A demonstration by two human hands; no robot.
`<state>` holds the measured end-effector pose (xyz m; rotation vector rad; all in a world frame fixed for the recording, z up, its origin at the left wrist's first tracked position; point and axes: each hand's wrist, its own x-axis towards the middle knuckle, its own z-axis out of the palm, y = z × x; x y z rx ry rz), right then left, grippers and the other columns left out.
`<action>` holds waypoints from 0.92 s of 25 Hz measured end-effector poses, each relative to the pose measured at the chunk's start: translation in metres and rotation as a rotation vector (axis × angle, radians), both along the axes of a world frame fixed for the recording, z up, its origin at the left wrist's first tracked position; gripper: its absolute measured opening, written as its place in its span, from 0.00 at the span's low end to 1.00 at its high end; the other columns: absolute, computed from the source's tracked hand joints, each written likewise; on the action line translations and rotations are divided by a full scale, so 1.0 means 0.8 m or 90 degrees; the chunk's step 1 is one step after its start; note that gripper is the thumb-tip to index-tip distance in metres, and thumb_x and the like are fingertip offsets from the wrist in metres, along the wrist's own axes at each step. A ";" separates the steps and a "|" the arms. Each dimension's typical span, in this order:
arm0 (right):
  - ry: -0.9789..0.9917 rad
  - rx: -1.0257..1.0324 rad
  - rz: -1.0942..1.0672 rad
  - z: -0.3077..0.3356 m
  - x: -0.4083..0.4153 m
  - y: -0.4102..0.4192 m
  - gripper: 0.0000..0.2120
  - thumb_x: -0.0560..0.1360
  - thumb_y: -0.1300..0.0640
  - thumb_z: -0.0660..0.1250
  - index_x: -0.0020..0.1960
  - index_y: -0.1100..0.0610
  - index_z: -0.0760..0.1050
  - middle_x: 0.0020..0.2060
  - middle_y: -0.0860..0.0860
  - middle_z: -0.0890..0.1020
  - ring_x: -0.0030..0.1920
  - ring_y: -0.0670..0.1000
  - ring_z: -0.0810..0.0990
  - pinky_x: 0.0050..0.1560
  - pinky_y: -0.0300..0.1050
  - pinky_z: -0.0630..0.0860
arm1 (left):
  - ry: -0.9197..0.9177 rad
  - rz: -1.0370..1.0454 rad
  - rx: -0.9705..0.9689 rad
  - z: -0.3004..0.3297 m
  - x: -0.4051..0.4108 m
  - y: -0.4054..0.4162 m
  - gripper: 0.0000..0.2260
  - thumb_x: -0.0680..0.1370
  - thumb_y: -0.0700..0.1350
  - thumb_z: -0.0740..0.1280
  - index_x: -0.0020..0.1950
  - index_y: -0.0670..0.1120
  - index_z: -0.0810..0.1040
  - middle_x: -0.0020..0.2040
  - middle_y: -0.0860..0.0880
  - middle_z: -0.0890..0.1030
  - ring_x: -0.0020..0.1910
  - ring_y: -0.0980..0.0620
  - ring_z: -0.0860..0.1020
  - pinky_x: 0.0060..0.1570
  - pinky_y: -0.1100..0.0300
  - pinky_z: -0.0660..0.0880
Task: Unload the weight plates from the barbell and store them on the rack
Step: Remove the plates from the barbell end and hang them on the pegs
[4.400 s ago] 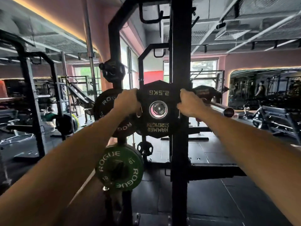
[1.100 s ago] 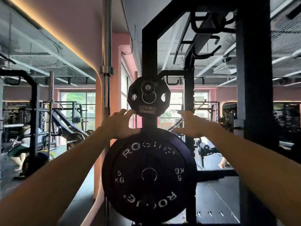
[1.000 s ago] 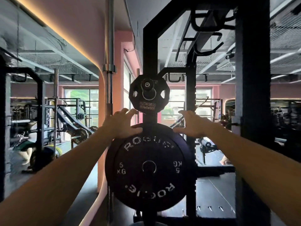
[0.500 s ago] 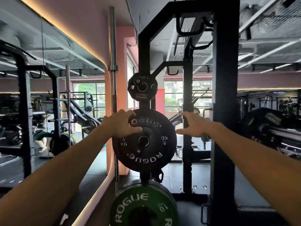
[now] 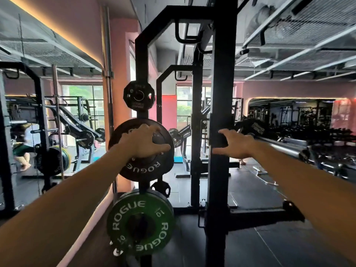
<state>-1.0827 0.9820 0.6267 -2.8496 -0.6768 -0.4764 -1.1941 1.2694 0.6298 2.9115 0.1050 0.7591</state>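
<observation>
Where the black rack upright (image 5: 142,60) rises at the middle of the view, three weight plates hang on it, one above another; at the top is a small black twelve-sided plate (image 5: 139,96), its lettering too blurred to read; below that, a black Rogue bumper plate (image 5: 143,166); lowest, a green Rogue plate (image 5: 140,222) marked 10. The left hand (image 5: 143,143) lies over the face of the black Rogue bumper plate, fingers spread wide and lightly bent, thumb low; whether it presses the plate or floats just in front, I cannot tell. The right hand (image 5: 236,144) is off the plates, open with fingers spread, in front of a thicker black post (image 5: 221,78) that stands right of the rack upright; contact is unclear. Farther right of the upright, a steel barbell sleeve (image 5: 279,146) reaches in, bare along the part shown.
</observation>
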 end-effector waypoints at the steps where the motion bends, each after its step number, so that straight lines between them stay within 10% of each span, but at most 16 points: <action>1: -0.005 -0.005 -0.015 0.002 -0.005 -0.024 0.42 0.71 0.32 0.64 0.77 0.48 0.51 0.76 0.52 0.61 0.73 0.56 0.65 0.72 0.59 0.59 | 0.002 -0.017 -0.005 0.004 0.000 -0.024 0.37 0.65 0.74 0.63 0.68 0.56 0.69 0.68 0.50 0.71 0.65 0.45 0.73 0.65 0.40 0.69; 23: 0.073 0.036 -0.050 -0.031 0.280 -0.459 0.33 0.78 0.36 0.53 0.77 0.51 0.53 0.76 0.55 0.59 0.72 0.59 0.65 0.70 0.61 0.60 | -0.010 -0.022 -0.023 -0.005 0.315 -0.450 0.32 0.71 0.65 0.67 0.71 0.53 0.66 0.66 0.46 0.72 0.61 0.44 0.75 0.59 0.49 0.72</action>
